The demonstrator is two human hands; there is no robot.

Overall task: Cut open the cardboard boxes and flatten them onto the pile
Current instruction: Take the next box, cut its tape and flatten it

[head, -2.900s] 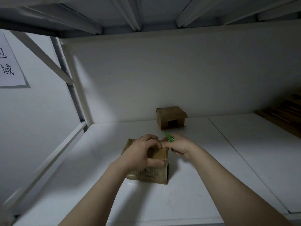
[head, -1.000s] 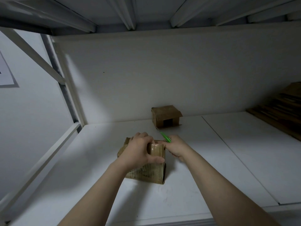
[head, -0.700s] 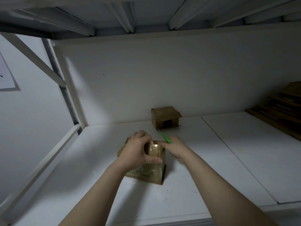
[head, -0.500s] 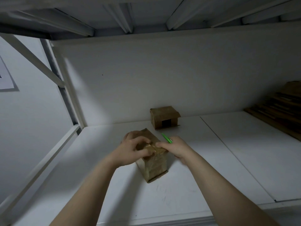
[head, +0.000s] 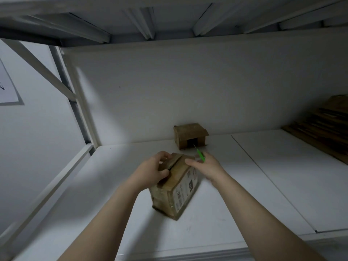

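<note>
Left hand (head: 150,170) grips the near box (head: 177,193); right hand (head: 207,166) pinches a green cutter (head: 201,156); 1 far box (head: 190,135) behind, flattened pile (head: 320,132) right

Place: looked like a storeroom, inside one bay of a shelving rack (head: 83,117).
Rack: a white shelf board (head: 244,194) lay below, the ribbed upper shelf (head: 169,14) ran overhead, a diagonal brace (head: 43,71) crossed the left side.
Stock: a taped box (head: 175,189) and a second box (head: 189,135) stood on the board; a pile of flattened cardboard (head: 323,129) lay at the right.
Wall: a paper notice (head: 7,87) hung at the left.
</note>
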